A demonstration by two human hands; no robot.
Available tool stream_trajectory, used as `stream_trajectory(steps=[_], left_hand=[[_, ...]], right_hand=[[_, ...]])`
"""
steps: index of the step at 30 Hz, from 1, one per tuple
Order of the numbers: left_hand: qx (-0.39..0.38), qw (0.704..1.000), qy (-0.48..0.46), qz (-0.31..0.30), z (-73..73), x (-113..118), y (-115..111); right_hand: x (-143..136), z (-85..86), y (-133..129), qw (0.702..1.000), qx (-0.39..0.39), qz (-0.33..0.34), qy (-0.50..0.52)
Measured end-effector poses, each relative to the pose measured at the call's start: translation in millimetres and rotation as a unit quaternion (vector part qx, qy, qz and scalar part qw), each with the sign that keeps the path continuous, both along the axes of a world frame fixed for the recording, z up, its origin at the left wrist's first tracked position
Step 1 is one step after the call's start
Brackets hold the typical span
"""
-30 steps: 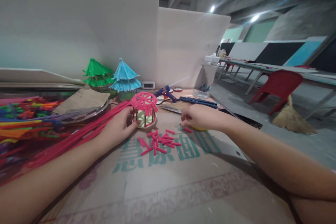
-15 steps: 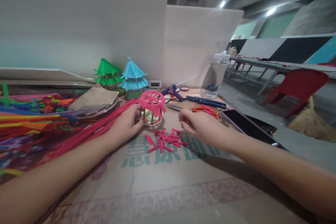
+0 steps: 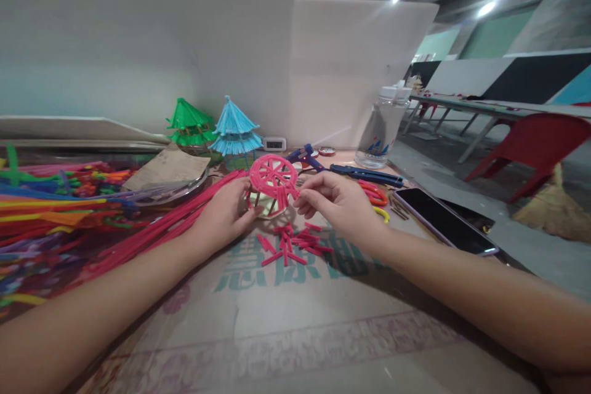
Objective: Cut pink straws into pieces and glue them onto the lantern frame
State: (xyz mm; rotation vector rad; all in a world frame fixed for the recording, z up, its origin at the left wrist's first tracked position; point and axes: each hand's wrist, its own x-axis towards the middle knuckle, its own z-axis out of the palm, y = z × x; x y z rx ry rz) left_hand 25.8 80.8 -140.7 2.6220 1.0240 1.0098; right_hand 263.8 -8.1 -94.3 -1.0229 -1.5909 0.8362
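Observation:
A small round craft frame (image 3: 273,177) has a pink spoked top, thin posts and a pale base. My left hand (image 3: 227,204) grips it from the left, thumb at the base. At its right edge my right hand (image 3: 333,202) has thumb and forefinger pinched at a short pink piece by the rim. Several short cut pink pieces (image 3: 295,245) lie on the printed cardboard (image 3: 295,320) just below the frame. Long pink strips (image 3: 152,229) run behind my left hand.
Green (image 3: 189,122) and blue (image 3: 235,129) tiered models stand behind, with a glue gun (image 3: 307,157), a utility knife (image 3: 367,175) and a bottle (image 3: 381,129). A phone (image 3: 443,220) lies right; colourful strips (image 3: 55,209) fill the left.
My right hand has moved left and up to the frame's right edge, its fingers now meeting the pink rim. My left hand keeps its hold. The view has shifted slightly.

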Motion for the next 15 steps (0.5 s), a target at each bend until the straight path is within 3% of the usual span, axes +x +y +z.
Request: stream_trajectory(steps=[5, 15], left_hand=[[0.020, 1.000, 0.005, -0.004, 2.2, 0, -2], [0.018, 1.000, 0.004, -0.003, 2.3, 1, -3]], right_hand=[[-1, -17.1, -2, 0.999, -0.016, -0.001, 0.042], [2, -17.0, -1, 0.977, 0.147, -0.109, -0.112]])
